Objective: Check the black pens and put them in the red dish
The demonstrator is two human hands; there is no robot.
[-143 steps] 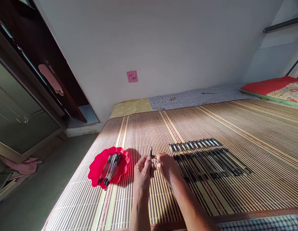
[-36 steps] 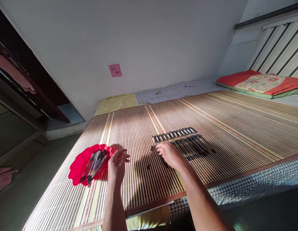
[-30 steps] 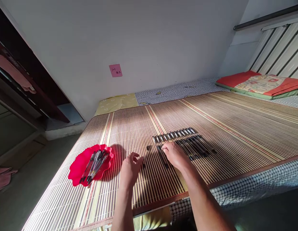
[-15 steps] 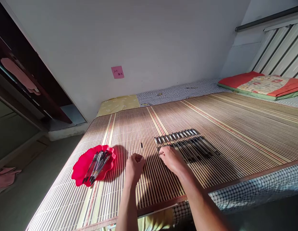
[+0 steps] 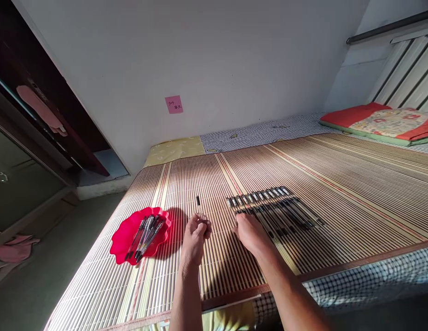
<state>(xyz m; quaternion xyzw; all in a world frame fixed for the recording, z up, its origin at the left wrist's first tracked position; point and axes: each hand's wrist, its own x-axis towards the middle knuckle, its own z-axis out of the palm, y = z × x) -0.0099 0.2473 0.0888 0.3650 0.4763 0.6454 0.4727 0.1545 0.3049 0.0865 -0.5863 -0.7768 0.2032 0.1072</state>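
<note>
My left hand (image 5: 196, 234) is closed round a thin pen refill (image 5: 198, 203) whose dark tip sticks up above the fingers. My right hand (image 5: 249, 231) is curled over the left end of a row of black pens (image 5: 276, 209) laid side by side on the bamboo mat (image 5: 355, 184); whether it grips one is hidden. A red scalloped plate (image 5: 124, 234) with several black pens in it (image 5: 147, 232) sits to the left of my left hand.
The mat covers a bed against a white wall with a pink sticky note (image 5: 174, 104). A red and floral cushion (image 5: 383, 120) lies at the far right. The bed's near edge shows checked fabric (image 5: 373, 280). Dark cabinet and floor are left.
My left hand reached right from near the plate, picked up the loose refill from the mat and lifted it upright. My right hand stayed at the row's left end.
</note>
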